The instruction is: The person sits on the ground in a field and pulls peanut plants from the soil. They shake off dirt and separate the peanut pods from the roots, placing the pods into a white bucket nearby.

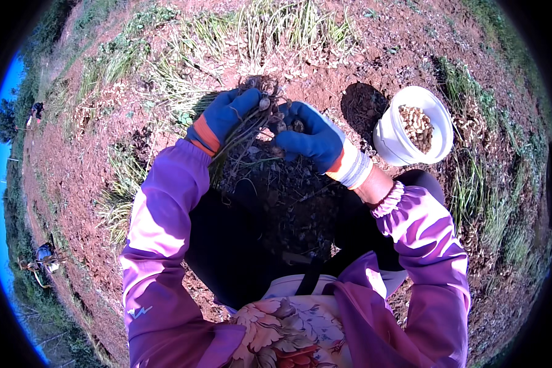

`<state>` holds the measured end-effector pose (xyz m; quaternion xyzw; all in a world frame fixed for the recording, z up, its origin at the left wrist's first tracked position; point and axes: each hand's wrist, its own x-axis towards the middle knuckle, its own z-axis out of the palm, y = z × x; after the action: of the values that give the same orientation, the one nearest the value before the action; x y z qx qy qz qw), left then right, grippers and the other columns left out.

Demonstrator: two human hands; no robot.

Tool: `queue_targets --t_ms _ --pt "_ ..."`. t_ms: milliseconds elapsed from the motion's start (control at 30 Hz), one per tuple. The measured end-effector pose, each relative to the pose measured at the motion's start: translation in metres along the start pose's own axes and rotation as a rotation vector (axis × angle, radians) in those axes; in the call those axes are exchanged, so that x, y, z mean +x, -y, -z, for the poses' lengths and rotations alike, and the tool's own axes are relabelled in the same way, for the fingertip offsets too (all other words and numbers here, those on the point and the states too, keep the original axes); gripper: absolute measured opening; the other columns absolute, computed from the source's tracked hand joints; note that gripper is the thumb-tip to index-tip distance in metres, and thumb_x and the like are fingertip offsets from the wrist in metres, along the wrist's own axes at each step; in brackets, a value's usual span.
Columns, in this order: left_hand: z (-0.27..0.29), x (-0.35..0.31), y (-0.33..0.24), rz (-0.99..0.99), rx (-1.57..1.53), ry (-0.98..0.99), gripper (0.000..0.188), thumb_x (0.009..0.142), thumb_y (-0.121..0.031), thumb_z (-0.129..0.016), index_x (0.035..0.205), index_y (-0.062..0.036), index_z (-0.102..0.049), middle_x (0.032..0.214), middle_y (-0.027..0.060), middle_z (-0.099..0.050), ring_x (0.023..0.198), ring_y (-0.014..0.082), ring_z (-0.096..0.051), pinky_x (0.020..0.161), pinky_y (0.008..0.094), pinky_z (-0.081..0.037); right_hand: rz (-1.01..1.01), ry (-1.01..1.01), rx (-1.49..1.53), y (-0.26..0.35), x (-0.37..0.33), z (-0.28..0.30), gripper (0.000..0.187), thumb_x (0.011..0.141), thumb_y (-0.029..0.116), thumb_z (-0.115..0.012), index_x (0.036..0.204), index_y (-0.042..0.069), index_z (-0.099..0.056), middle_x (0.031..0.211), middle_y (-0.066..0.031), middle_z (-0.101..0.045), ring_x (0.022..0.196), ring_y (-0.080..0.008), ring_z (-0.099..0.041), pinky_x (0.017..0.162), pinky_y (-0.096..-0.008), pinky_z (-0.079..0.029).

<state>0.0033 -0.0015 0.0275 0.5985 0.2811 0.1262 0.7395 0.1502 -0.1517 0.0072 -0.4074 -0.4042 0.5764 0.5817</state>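
Note:
My left hand, in a blue glove with an orange cuff, is closed round a bunch of uprooted peanut plants. The stems trail down past its wrist, and the dark roots with pods stick up beyond the fingers. My right hand, gloved in blue with an orange and white cuff, curls its fingers round peanut pods at the root side of the bunch. Its fingertips are partly hidden among roots and pods. To the right stands a white bucket, partly filled with pale peanuts.
Pulled peanut plants lie in a row ahead on reddish soil. More green plants lie to the right of the bucket. Dry litter covers the shaded ground between my legs. Far left, other people are in the field.

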Motion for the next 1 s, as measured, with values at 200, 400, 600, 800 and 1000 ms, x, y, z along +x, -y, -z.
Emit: queue_targets --t_ms 200,400,600,800,1000 --pt "-0.005 -0.001 -0.001 -0.041 -0.055 -0.032 0.029 0.086 -0.029 -0.054 0.095 -0.0026 -0.060 0.083 0.0039 -0.062 0.072 0.0103 -0.059 0.063 0.0219 -0.047 -0.144 0.004 -0.025 -0.005 -0.001 -0.005 0.036 0.074 0.014 -0.065 0.105 0.003 -0.050 0.079 -0.0023 -0.057 0.065 -0.0088 -0.053 0.052 -0.0211 -0.042" --pt "0.000 0.002 0.004 -0.004 -0.026 -0.023 0.032 0.084 -0.030 -0.055 0.097 -0.0011 -0.060 0.084 0.0049 -0.062 0.070 0.0105 -0.059 0.061 0.0216 -0.047 -0.032 -0.137 0.337 -0.007 0.001 -0.006 0.037 0.077 0.010 -0.061 0.111 0.004 -0.049 0.082 -0.0019 -0.055 0.068 -0.0094 -0.052 0.056 -0.0217 -0.042" --pt "0.002 0.005 0.007 0.028 0.038 -0.045 0.032 0.084 -0.030 -0.057 0.096 -0.0005 -0.060 0.082 0.0043 -0.063 0.069 0.0101 -0.059 0.059 0.0207 -0.047 0.037 -0.086 0.332 -0.006 0.007 -0.001 0.027 0.077 0.009 -0.063 0.101 0.006 -0.051 0.078 -0.0019 -0.055 0.065 -0.0092 -0.053 0.054 -0.0217 -0.042" --pt "-0.002 0.007 0.002 0.029 0.099 -0.028 0.030 0.085 -0.028 -0.056 0.096 -0.0006 -0.061 0.083 0.0039 -0.063 0.068 0.0091 -0.058 0.058 0.0210 -0.047 0.070 -0.224 0.087 -0.002 0.003 -0.004 0.024 0.074 0.011 -0.066 0.094 0.006 -0.053 0.076 -0.0013 -0.054 0.063 -0.0088 -0.052 0.053 -0.0215 -0.041" --pt "-0.012 0.004 -0.002 -0.024 0.077 0.002 0.030 0.083 -0.027 -0.058 0.097 0.0000 -0.058 0.083 0.0031 -0.061 0.070 0.0088 -0.058 0.061 0.0219 -0.046 0.324 -0.427 -0.529 0.005 0.000 -0.011 0.025 0.074 0.011 -0.063 0.095 0.002 -0.052 0.081 -0.0069 -0.056 0.070 -0.0161 -0.055 0.063 -0.0266 -0.045"
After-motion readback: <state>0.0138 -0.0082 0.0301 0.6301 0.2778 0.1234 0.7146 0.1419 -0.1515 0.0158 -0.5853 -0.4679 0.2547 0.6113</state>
